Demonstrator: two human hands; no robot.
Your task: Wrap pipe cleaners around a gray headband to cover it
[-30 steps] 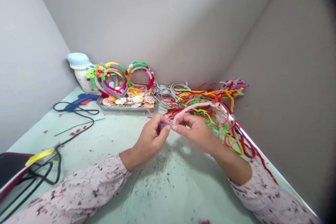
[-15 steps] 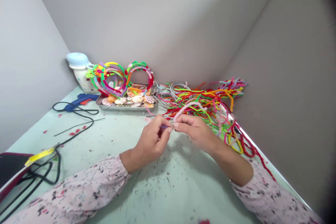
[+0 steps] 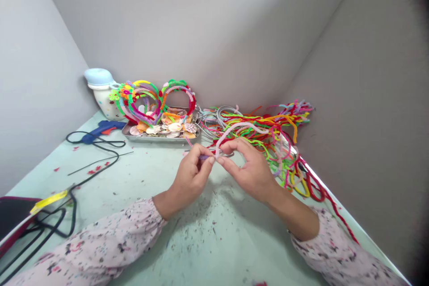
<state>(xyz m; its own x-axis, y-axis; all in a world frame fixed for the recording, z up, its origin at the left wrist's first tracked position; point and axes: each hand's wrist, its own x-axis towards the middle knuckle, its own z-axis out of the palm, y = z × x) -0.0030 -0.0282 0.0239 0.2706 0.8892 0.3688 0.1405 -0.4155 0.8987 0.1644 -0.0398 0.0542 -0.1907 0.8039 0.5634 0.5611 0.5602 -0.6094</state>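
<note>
Above the table, my left hand (image 3: 189,174) is closed in a pinch on a purple pipe cleaner (image 3: 203,157), most of it covered by the fingers. A pale pink pipe cleaner (image 3: 231,128) rises from the same spot and arches to the right. Close beside it, my right hand (image 3: 250,167) has thumb and forefinger curved at its lower end, the tips against it. Part of a thin grey band (image 3: 228,155) shows behind the right fingers; whether it joins the held pieces I cannot tell.
A metal tray (image 3: 157,139) of shells holds several colourful fuzzy headbands (image 3: 179,84). A heap of pipe cleaners (image 3: 248,120) lies right. On the left are a blue glue gun (image 3: 100,130), its black cord (image 3: 115,156) and a cup with a blue lid (image 3: 98,77).
Both hands have shifted slightly left and the right fingers have spread a little. The pink pipe cleaner's lower end has moved left, and its arch now reaches further right.
</note>
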